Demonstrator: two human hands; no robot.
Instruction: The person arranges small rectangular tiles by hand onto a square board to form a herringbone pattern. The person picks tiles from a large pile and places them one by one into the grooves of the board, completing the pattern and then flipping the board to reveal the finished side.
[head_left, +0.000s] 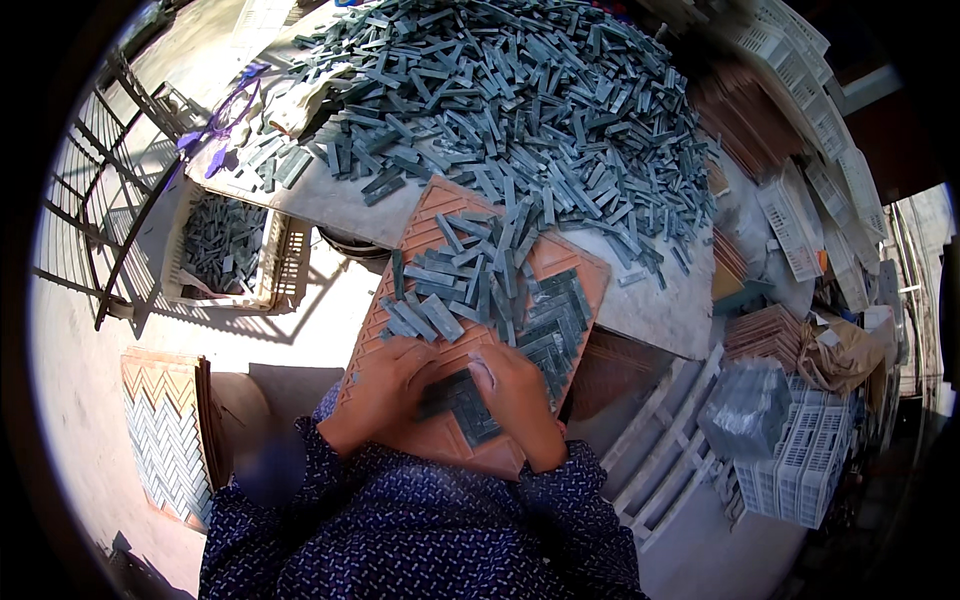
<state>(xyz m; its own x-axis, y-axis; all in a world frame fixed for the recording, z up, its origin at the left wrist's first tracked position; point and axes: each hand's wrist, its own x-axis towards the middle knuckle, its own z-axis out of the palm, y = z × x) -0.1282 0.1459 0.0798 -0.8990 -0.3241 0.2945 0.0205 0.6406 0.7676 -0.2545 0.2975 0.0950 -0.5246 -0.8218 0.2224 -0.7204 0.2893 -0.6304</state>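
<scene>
Two hands below centre, fingers curled narrow, grip unclear, ridged orange board, dark herringbone strips, jagged strip heap up top

So it's one head-worn fisheye, the left of a pair, aimed down past the wearer's patterned top at the left hand and right hand, pretty close up. Tabletop stretches away ahead, floor shows off left, straight edges bend rimward.
</scene>
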